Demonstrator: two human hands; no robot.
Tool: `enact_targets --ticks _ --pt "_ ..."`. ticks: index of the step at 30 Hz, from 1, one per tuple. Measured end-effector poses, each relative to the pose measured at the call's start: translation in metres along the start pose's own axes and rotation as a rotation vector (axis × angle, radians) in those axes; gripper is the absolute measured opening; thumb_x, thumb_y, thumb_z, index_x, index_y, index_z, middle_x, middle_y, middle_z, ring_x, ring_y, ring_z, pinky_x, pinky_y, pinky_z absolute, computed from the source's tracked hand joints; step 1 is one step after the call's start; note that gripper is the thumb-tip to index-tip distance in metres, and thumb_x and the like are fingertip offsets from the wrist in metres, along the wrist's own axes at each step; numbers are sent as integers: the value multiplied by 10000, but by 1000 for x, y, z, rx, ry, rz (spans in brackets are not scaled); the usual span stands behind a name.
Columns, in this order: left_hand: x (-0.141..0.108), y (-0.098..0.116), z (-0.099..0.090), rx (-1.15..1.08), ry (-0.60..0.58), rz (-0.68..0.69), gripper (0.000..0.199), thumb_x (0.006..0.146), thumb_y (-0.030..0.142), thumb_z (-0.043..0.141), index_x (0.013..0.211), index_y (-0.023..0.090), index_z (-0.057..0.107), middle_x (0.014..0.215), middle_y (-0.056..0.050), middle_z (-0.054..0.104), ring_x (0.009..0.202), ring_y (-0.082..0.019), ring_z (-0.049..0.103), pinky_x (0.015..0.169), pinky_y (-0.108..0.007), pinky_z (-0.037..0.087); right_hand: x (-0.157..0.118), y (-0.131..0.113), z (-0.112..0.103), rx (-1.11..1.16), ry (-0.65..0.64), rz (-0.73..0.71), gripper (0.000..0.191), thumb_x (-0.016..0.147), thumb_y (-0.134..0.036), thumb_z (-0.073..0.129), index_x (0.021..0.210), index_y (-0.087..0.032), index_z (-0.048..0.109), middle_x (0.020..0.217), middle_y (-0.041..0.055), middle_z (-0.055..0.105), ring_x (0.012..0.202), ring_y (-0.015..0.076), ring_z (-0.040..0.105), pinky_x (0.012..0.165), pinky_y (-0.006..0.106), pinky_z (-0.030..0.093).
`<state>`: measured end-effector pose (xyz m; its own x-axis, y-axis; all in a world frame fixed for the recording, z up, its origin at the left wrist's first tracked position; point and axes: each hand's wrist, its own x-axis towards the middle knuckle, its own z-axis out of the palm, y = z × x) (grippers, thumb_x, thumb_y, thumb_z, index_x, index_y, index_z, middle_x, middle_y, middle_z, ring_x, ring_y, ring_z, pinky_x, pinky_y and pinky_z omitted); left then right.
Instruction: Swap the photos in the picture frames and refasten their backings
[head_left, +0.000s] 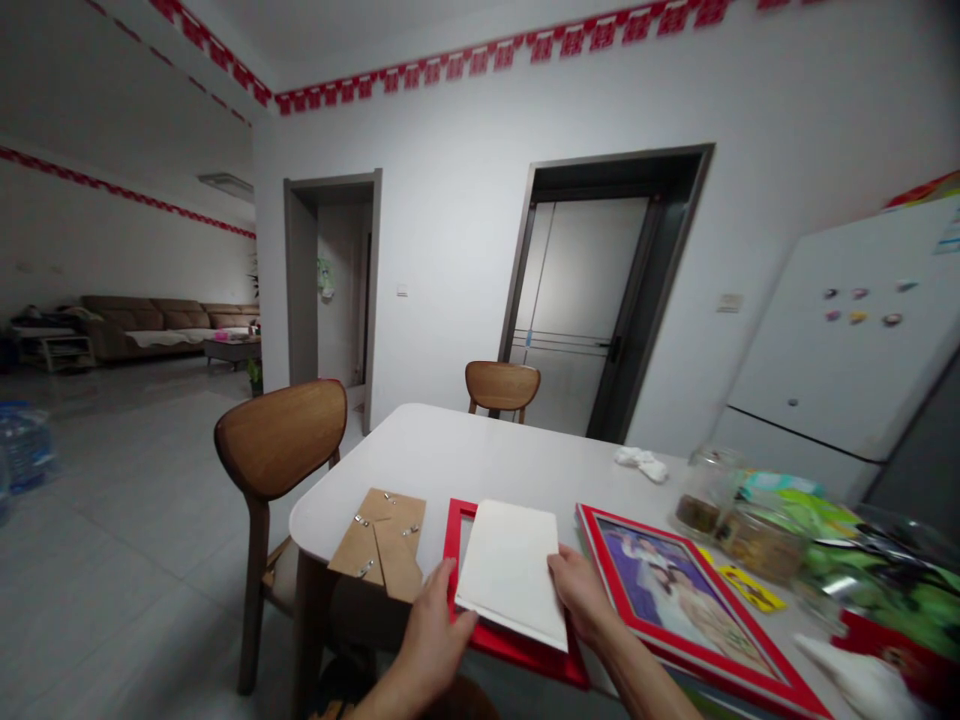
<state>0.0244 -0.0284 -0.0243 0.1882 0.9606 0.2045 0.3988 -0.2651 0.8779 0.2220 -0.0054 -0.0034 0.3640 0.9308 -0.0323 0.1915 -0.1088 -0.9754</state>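
Note:
A white rectangular board or thick sheet (513, 568) lies tilted over a red frame (454, 530), covering most of it. At the sheet's right edge, my right hand (580, 590) grips it with closed fingers. My left hand (436, 618) is at the lower left corner, its thumb by the sheet and its fingers beside the red frame; the fingers are partly hidden. A brown backing board (407, 556) with metal clips and a stand flap lies to the left. On the right is a larger red-framed photo (675, 590) of people.
The white table (495, 455) also bears a crumpled tissue (641, 463), glass jars (763, 540), a yellow packet (752, 588) and green bags at the right. Wooden chairs (285, 440) stand at its left and far side. A white fridge (847, 330) is beyond.

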Motion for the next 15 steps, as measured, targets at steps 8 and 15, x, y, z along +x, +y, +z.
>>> enact_targets --ticks 8,15 --pt "-4 -16 9 178 -135 193 592 625 178 555 1188 60 413 1300 -185 317 1212 -252 263 1010 -378 222 7 1 4 -191 -50 -30 350 598 -128 326 808 -94 604 607 81 647 615 180 608 488 217 435" --pt "-4 -11 0 163 -162 230 368 637 153 559 1003 167 531 1287 -135 364 1204 -239 286 990 -413 245 15 0 12 -372 -8 -122 362 626 -114 312 812 -87 621 636 95 654 582 166 603 485 211 424"
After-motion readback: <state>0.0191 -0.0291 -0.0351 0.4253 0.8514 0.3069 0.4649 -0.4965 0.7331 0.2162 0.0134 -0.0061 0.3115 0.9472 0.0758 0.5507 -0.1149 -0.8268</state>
